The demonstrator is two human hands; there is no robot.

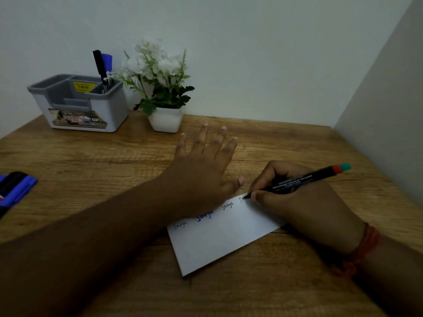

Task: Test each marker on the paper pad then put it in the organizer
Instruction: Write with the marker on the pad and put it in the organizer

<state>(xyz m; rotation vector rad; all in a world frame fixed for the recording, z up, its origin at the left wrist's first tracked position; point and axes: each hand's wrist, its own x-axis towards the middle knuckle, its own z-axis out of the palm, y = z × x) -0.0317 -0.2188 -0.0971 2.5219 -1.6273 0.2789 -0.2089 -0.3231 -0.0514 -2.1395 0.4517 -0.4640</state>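
One hand (295, 197) gripping marker (306, 178) (tip on pad (217, 243))

Black marker (297, 179) tip touches white paper pad (219, 239); two markers (103, 67) stand in grey organizer (77, 104).

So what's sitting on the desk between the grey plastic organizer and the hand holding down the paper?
In the head view, a small white pot of white flowers stands between the grey organizer and the left hand; otherwise bare wooden desk.
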